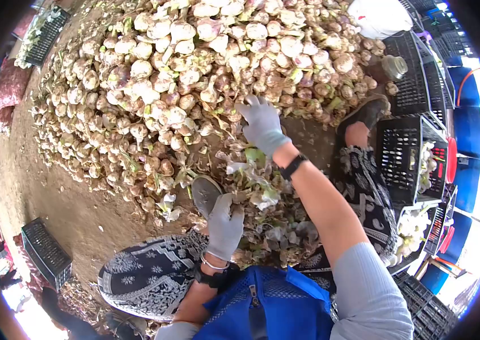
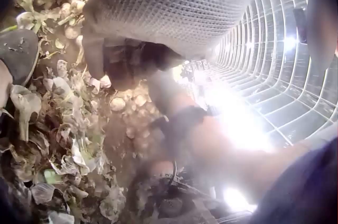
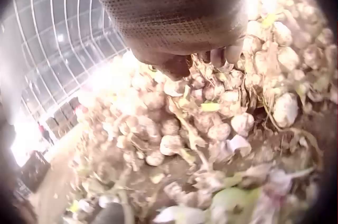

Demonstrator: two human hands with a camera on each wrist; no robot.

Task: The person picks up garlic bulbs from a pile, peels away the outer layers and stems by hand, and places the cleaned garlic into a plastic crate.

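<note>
From my remote seat I see red sacks (image 1: 10,85) at far left and a black crate (image 1: 47,249) on the dirt floor (image 1: 75,209), with bulbs (image 1: 149,88) heaped across the ground beyond both hands. The gloved left hand (image 1: 225,226) hovers by a dark shoe (image 1: 206,195), bulbs lying past its fingers; the fingers bend loosely, and I cannot tell whether they have hold of anything. Shed peels (image 1: 259,195) lie between the hands. The gloved right hand (image 1: 262,122) reaches to the near edge of the bulbs, its fingers parted and lightly bent, with bulbs just ahead of and under the tips; whether they touch, I cannot tell. The bulbs point every way, sharing no axis; in my right wrist view, one pale bulb (image 3: 285,109) looks taller than wide, its long axis nearly up and down. At far right, stacked crates (image 1: 398,158) stand beside blue barrels (image 1: 466,130).
</note>
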